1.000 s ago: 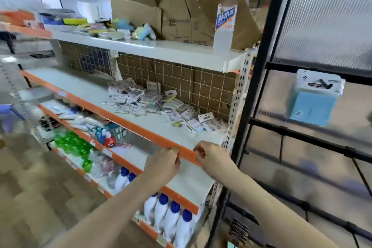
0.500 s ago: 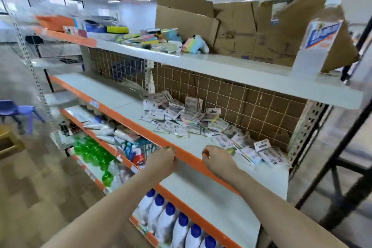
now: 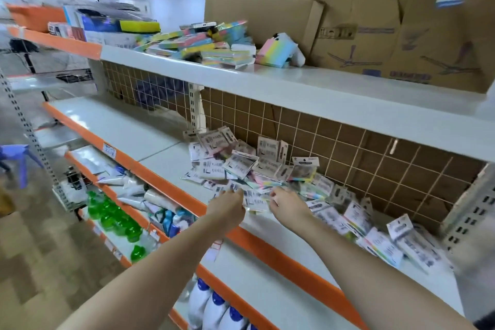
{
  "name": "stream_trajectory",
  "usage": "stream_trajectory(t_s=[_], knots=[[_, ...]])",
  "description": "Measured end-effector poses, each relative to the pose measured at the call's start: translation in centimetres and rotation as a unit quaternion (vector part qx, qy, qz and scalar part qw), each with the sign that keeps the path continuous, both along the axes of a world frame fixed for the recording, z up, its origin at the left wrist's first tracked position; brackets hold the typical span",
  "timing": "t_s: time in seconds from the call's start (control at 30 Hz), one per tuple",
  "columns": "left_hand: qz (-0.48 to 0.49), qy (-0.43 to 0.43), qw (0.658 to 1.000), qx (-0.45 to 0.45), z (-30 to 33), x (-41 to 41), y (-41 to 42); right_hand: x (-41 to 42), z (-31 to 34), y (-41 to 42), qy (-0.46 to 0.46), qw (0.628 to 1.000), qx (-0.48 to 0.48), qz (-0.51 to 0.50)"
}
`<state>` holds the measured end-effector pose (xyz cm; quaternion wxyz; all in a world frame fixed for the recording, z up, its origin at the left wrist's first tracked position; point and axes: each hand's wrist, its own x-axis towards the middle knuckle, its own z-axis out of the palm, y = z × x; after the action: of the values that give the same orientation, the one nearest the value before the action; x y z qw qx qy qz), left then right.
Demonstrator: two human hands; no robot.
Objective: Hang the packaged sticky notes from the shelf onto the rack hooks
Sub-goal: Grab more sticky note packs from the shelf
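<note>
A loose pile of packaged sticky notes lies on the white middle shelf against the wire grid back, and more packs trail off to the right. Both my arms reach over the orange shelf edge to the pile's front. My left hand and my right hand are close together, each with fingertips pinching one side of a single sticky note pack. The image is blurred there. The rack with its hooks is out of view.
On the top shelf lie colourful sticky note pads and cardboard boxes. Lower shelves hold tubes, green bottles and white bottles with blue caps. A purple stool stands at the left on the floor.
The view has swung left, away from the black rack. Both hands have left the orange shelf edge and moved forward into the pile, closing on one pack.
</note>
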<state>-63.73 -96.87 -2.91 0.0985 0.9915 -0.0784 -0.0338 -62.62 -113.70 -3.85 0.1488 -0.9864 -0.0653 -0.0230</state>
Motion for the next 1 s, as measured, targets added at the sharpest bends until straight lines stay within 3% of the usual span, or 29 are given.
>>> stream_trajectory(t_s=[0.23, 0.43, 0.57, 0.67, 1.0], knots=[[-0.023, -0.010, 0.999, -0.021, -2.0, 7.9, 0.7, 6.2, -2.4, 1.6, -0.022, 0.998, -0.036, -0.043], [-0.087, -0.050, 0.995, -0.024, -4.0, 14.4, 1.1, 10.7, -3.3, 2.6, -0.140, 0.981, -0.102, -0.090], [-0.140, -0.035, 0.990, 0.002, -4.1, 17.7, 2.4, 12.7, -3.5, 2.9, -0.029, 0.991, -0.064, -0.110], [-0.188, -0.013, 0.979, 0.078, -4.5, 18.9, 3.6, 12.5, -4.2, 4.0, 0.019, 0.990, -0.043, -0.133], [-0.262, -0.067, 0.951, 0.154, -5.5, 19.1, 4.5, 11.0, -4.7, 6.9, -0.052, 0.955, -0.108, -0.271]])
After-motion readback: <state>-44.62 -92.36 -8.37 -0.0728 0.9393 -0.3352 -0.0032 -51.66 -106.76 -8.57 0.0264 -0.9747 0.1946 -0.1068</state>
